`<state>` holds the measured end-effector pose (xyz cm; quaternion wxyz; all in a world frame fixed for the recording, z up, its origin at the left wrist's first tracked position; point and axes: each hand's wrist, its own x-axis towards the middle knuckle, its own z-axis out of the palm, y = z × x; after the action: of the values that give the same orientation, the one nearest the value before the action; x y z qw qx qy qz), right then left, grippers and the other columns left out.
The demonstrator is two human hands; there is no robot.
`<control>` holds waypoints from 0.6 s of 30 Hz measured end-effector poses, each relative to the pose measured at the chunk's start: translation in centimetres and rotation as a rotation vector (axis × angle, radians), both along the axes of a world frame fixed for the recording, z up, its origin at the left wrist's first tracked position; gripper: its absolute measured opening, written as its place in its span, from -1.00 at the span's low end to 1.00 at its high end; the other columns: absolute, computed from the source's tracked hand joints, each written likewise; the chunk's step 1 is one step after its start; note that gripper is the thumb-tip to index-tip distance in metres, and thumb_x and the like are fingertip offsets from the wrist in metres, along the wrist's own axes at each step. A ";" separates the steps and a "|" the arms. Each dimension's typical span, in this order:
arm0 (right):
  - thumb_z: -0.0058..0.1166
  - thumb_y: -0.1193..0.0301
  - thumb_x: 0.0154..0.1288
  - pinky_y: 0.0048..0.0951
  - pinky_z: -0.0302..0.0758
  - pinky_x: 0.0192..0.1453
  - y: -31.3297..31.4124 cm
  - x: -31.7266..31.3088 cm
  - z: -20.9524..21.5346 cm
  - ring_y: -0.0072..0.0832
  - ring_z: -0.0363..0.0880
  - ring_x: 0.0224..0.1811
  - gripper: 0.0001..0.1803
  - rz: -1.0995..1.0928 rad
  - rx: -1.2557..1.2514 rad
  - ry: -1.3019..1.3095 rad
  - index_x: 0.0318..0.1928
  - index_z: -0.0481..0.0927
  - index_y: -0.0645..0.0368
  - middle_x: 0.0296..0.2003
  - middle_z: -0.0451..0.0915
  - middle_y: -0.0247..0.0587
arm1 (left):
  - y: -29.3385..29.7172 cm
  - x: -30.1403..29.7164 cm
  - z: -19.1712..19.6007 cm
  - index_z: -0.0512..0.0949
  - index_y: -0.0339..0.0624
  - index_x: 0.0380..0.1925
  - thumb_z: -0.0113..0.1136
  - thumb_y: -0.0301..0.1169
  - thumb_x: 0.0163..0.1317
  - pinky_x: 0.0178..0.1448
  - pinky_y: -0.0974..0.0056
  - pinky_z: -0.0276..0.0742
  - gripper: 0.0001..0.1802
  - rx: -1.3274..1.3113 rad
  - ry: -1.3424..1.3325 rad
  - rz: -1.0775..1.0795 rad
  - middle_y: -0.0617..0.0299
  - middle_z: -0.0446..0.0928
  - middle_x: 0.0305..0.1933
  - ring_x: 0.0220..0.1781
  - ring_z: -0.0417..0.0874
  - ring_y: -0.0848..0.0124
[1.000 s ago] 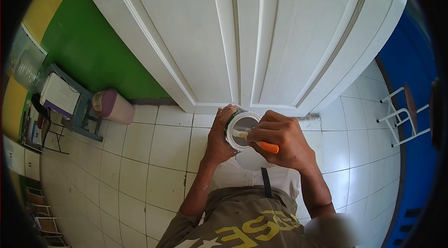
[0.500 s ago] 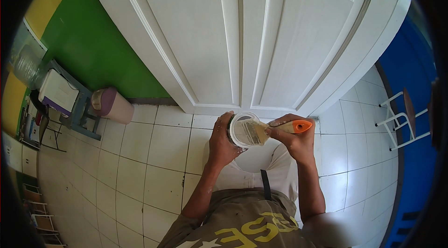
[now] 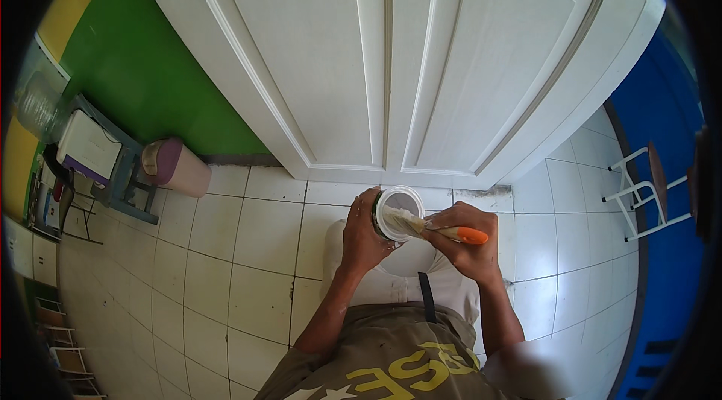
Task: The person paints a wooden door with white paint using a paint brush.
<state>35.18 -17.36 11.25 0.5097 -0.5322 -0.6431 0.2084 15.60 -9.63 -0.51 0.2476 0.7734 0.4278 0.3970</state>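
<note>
White panelled door: fills the upper middle of the view, two tall recessed panels, standing on its lower edge at the floor. Green wall to its left, blue wall at the right edge.

Floor: white square tiles with dark grout lines, some dirt marks near the door's lower right corner.

White stool: metal legs, dark seat, standing against the blue wall, well apart from the person.

Small blue-grey side table: against the green wall at left, carrying a white box. Just beside it on the floor, a pink and purple bin.

Person: seen from above, olive shirt with yellow print, white trousers, forearms coming up from the lower edge.

Paint can: small, round, open top with a white rim, tilted toward the camera, held in front of the door's base above the floor. Left hand wraps its left side, fingers closed around the can's wall.

Brush: orange handle pointing right, pale bristles lying across the can's mouth and touching its rim. Right hand holds it, fingers pinched shut around the handle just right of the can.
</note>
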 end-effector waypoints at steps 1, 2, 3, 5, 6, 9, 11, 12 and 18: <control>0.51 0.63 0.04 -0.41 0.64 -0.20 0.0 0.0 -0.1 -0.42 0.76 -0.36 -0.82 0.018 0.022 -0.034 -0.30 0.80 0.28 -0.36 0.80 -0.12 | -0.1 0.1 -0.2 0.31 -0.18 0.44 0.87 -0.29 -0.32 0.38 0.01 0.63 0.26 0.000 -0.001 -0.001 -0.03 0.50 0.36 0.36 0.61 0.03; 0.51 0.63 0.04 -0.41 0.64 -0.20 -0.1 0.1 0.0 -0.42 0.76 -0.36 -0.82 0.020 0.021 -0.034 -0.30 0.80 0.28 -0.36 0.80 -0.12 | -0.2 0.0 -0.4 0.31 -0.18 0.44 0.87 -0.29 -0.32 0.38 0.01 0.63 0.26 -0.014 -0.017 0.006 -0.03 0.51 0.35 0.35 0.61 0.02; 0.51 0.63 0.04 -0.42 0.64 -0.20 -0.3 0.5 0.2 -0.42 0.76 -0.35 -0.82 0.015 -0.051 0.069 -0.30 0.80 0.28 -0.36 0.80 -0.12 | -0.2 0.0 -0.7 0.31 -0.18 0.44 0.87 -0.28 -0.32 0.37 0.01 0.63 0.25 -0.027 -0.034 0.013 -0.03 0.51 0.35 0.35 0.62 0.02; 0.51 0.63 0.04 -0.42 0.64 -0.20 -0.7 1.3 0.1 -0.43 0.76 -0.34 -0.83 0.008 -0.126 0.170 -0.30 0.80 0.28 -0.37 0.80 -0.12 | -0.1 -0.3 -0.9 0.31 -0.18 0.44 0.87 -0.28 -0.32 0.37 0.01 0.64 0.25 -0.020 -0.032 0.020 -0.03 0.52 0.34 0.34 0.62 0.01; 0.51 0.63 0.05 -0.43 0.63 -0.20 -0.9 1.7 0.0 -0.43 0.76 -0.34 -0.83 -0.031 -0.116 0.203 -0.31 0.80 0.27 -0.37 0.80 -0.12 | -0.1 -0.4 -0.9 0.32 -0.18 0.44 0.87 -0.28 -0.32 0.37 0.01 0.64 0.25 -0.011 -0.031 0.026 -0.03 0.52 0.34 0.34 0.63 0.01; 0.51 0.63 0.05 -0.43 0.63 -0.21 -0.8 1.7 -0.1 -0.43 0.76 -0.35 -0.84 -0.088 -0.082 0.180 -0.32 0.79 0.28 -0.37 0.80 -0.11 | -0.1 -0.3 -0.9 0.32 -0.18 0.43 0.87 -0.27 -0.32 0.36 0.01 0.64 0.25 -0.023 -0.084 0.020 -0.03 0.53 0.33 0.34 0.63 0.01; 0.51 0.62 0.04 -0.43 0.63 -0.22 -0.5 1.1 -0.3 -0.42 0.76 -0.36 -0.84 -0.106 -0.056 0.124 -0.32 0.79 0.29 -0.37 0.80 -0.11 | -0.2 -0.1 -0.7 0.32 -0.18 0.43 0.87 -0.27 -0.32 0.36 0.01 0.64 0.25 -0.027 -0.086 0.008 -0.04 0.53 0.33 0.33 0.63 0.01; 0.51 0.63 0.04 -0.43 0.63 -0.22 -0.3 0.8 -0.7 -0.42 0.76 -0.37 -0.84 -0.048 -0.027 0.073 -0.32 0.79 0.30 -0.36 0.80 -0.11 | -0.3 0.0 -0.7 0.32 -0.18 0.43 0.87 -0.26 -0.32 0.37 0.01 0.63 0.25 -0.031 -0.086 -0.001 -0.04 0.53 0.33 0.33 0.64 0.02; 0.50 0.62 0.06 -0.43 0.63 -0.23 -1.1 1.4 -1.3 -0.44 0.75 -0.37 -0.85 -0.016 -0.116 0.261 -0.33 0.78 0.31 -0.36 0.79 -0.09 | -0.6 -0.2 -2.1 0.32 -0.18 0.43 0.88 -0.24 -0.32 0.38 0.01 0.63 0.25 -0.052 -0.078 0.023 -0.03 0.53 0.31 0.32 0.64 0.03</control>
<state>36.57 -18.44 9.98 0.5591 -0.5343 -0.5539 0.3084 15.45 -10.21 -2.61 0.2795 0.7456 0.4367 0.4187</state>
